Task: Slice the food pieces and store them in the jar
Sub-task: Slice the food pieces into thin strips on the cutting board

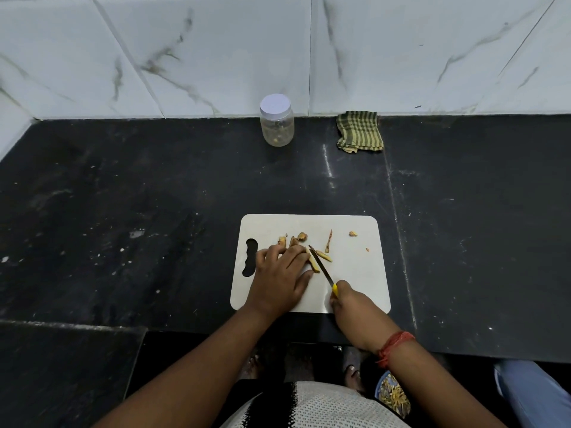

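I'm looking down on a wide black stone bench [123, 211] backed by a white marble-veined tiled wall [185, 50], and near its front edge lies a white rounded-corner plastic cutting board [355, 273] with a handle slot at its left end. Far back, against the wall, stands the clear plastic jar with a pale lavender screw lid [276, 120], lid on and nearly empty apart from a few scraps at the bottom; just right of it sits a folded green-and-yellow checked cloth [360, 131]. My left hand [279, 273] lies flat on the board, fingers pressing down a cluster of tan, irregular food pieces [296, 240] so its grip is a hold-down, not a closed grasp. My right hand [347, 299] is closed round the yellow handle of a small thin-bladed knife [321, 264], the blade angled over a strip beside my left fingertips. A few loose strips and crumbs lie to the right on the board. I judge these pieces light, dryish and fairly stiff, small enough to skid under the blade, so pinning them close to the cut makes sense; for the jar later, I'd pinch them up in small bunches, and grasp the jar round its body, since it looks light and easy to tip.
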Motion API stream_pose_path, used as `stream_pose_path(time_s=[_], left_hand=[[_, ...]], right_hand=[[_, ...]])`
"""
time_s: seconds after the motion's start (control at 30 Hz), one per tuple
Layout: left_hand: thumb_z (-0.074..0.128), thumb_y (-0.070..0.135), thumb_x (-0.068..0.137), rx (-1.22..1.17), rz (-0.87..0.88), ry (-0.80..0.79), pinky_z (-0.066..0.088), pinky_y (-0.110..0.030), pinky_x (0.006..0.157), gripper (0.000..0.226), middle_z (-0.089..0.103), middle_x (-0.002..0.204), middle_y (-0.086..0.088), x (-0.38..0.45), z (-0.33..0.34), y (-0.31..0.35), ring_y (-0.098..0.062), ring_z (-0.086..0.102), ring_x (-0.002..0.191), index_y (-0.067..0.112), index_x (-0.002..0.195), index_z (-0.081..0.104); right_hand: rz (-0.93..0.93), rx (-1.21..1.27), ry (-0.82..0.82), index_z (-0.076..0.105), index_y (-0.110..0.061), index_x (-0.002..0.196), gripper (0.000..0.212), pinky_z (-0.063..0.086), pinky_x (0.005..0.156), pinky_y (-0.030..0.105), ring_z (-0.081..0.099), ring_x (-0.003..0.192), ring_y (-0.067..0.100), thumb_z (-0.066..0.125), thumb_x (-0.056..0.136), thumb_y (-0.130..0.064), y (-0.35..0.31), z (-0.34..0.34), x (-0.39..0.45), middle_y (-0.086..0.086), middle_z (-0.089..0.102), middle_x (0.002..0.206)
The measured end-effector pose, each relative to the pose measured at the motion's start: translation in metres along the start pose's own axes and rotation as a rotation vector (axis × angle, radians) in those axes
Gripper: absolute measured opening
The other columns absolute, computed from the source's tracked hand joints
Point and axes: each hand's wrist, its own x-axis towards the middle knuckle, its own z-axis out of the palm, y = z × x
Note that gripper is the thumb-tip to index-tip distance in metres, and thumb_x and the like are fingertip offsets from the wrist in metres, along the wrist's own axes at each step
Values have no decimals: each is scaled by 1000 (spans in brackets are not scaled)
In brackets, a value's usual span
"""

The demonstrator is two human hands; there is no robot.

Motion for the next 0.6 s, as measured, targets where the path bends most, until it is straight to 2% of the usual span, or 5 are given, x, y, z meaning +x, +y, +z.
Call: stream_pose_path(time_s=[0.1,0.2,0.37,0.47,0.6], left_hand=[[56,40,97,-15,8,9,36,-42,91,28,59,131,10,0,1,0,-21,51,111,24,117,66],[57,36,96,-33,17,24,36,-42,90,25,61,130,10,-1,2,-1,-20,51,110,24,115,69],[55,34,96,-52,33,35,36,-41,89,28,65,128,8,-1,3,-1,-19,51,109,22,115,71],[55,34,96,-58,37,33,36,-41,89,29,66,127,8,-1,3,-2,-19,52,109,22,116,71],[56,33,96,-65,32,27,37,-41,89,28,66,126,7,-1,3,-3,-19,53,108,21,116,72]], right_hand=[[4,-7,-8,33,-12,90,10,24,47,25,36,55,4,38,98,-8,-3,-2,4,-6,39,66],[18,13,-26,35,-11,91,8,26,48,23,38,58,4,37,99,-10,-5,-5,8,-6,41,67],[22,14,-40,36,-10,91,9,26,51,27,38,59,6,38,99,-13,-7,-7,13,-4,41,69],[21,13,-35,37,-11,93,7,25,49,20,39,60,6,38,99,-14,-7,-6,15,-3,43,70],[24,0,-48,38,-11,93,5,25,50,18,40,61,5,38,98,-13,-5,-6,17,-4,43,70]])
